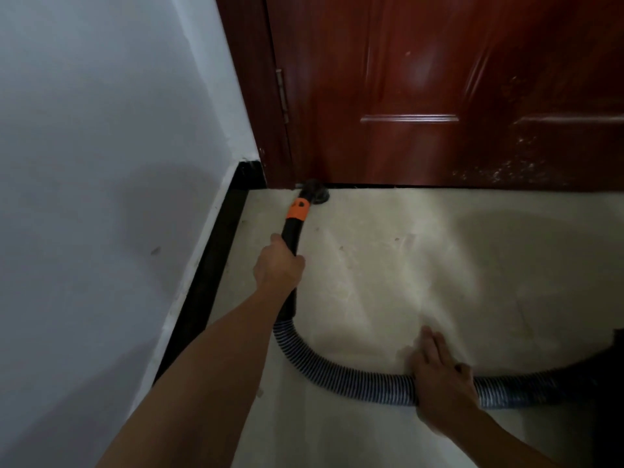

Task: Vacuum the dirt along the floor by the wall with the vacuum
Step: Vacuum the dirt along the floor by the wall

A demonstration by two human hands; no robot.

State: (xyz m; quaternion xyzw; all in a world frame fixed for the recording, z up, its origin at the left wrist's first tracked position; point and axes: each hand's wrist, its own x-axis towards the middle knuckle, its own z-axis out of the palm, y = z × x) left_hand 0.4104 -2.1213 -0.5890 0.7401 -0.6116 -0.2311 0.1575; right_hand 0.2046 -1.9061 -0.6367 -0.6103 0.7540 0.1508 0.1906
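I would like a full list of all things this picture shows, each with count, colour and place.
wall: 1, white, left
baseboard: 1, black, at the wall's foot
door: 1, red-brown, top right
hinge: 1, grey, door's left edge
floor: 1, beige, below the door
nozzle: 1, black, on the floor by the door's bottom left corner
collar: 1, orange, behind the nozzle
wand: 1, black, between collar and hose
hose: 1, dark, pale ribs, curving right across the floor
dark shape: 1, black, right edge, unclear
left hand: 1, grips the wand
right hand: 1, rests on the hose, fingers straight
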